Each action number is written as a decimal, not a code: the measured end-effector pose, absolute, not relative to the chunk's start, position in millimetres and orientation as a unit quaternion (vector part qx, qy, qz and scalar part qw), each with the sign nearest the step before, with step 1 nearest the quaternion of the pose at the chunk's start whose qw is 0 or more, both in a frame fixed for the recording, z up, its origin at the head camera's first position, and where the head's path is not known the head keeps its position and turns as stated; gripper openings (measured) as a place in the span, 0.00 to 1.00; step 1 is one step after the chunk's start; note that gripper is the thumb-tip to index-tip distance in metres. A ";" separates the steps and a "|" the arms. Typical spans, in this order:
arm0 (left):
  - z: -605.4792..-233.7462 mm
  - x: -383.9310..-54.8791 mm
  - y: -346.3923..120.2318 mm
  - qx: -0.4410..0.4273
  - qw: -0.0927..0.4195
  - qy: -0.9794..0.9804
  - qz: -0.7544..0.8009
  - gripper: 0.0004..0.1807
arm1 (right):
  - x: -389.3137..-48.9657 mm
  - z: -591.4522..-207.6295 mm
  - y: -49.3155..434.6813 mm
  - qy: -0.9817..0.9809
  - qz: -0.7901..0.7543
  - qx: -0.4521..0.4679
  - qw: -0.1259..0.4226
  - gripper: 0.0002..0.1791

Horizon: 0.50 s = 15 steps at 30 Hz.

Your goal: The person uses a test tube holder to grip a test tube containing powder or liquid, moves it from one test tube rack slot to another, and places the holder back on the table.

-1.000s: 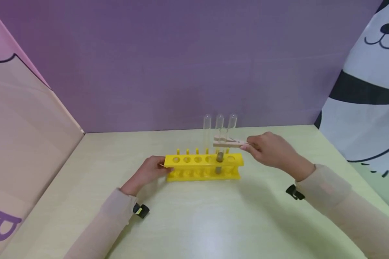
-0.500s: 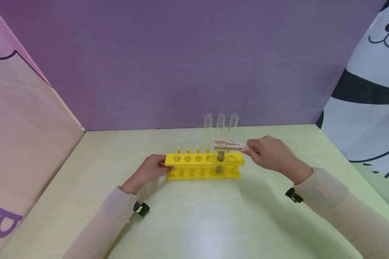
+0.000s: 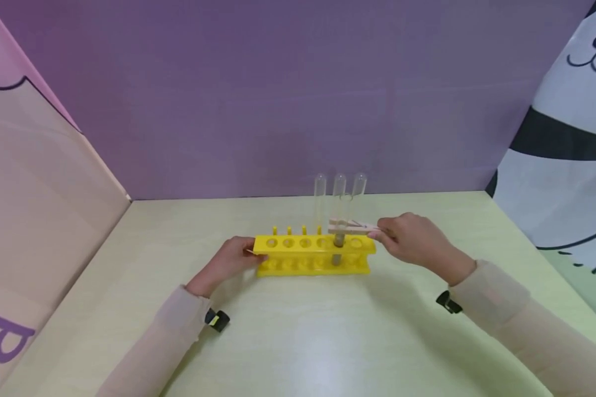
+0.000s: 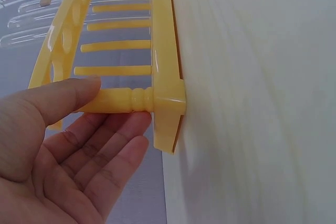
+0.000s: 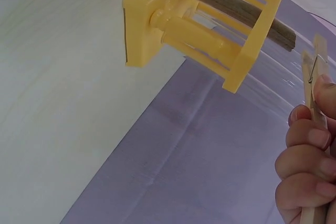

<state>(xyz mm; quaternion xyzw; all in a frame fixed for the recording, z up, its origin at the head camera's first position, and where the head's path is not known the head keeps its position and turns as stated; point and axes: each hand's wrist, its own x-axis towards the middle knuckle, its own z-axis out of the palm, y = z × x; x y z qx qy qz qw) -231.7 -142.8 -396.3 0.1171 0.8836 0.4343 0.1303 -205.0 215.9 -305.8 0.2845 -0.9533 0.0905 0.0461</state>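
My left hand (image 3: 227, 262) grips the left end post of a yellow test tube rack (image 3: 298, 255); in the left wrist view the thumb (image 4: 65, 98) lies over the post, fingers beneath. A glass test tube (image 3: 338, 241) with greyish-brown contents stands upright in the rack's second hole from the right. My right hand (image 3: 414, 237) holds a wooden test tube clamp (image 3: 358, 229) by its handle, fingers curled around it. The clamp's jaws lie at the tube just above the rack's top bar. In the right wrist view, the brown filling (image 5: 236, 9) shows between the rack's two levels.
Three clear test tubes (image 3: 320, 190) stand upside down on the pegs at the rack's back right. Several bare pegs (image 3: 289, 230) rise to their left. The pale tabletop (image 3: 288, 331) meets a purple backdrop (image 3: 258, 110) behind the rack.
My right hand and the clamp have moved down along the filled tube, closer to the rack's top bar. The left hand keeps its grip on the rack.
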 end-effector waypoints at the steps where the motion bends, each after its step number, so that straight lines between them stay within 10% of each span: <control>1: -396.1 -231.5 -142.8 0.116 0.130 0.884 0.434 0.18 | -205.2 -306.8 215.8 -0.953 0.092 0.286 0.048 0.15; 15: -395.8 -230.2 -143.5 0.132 0.123 0.881 0.437 0.17 | -203.2 -314.5 216.0 -0.955 0.097 0.276 0.047 0.16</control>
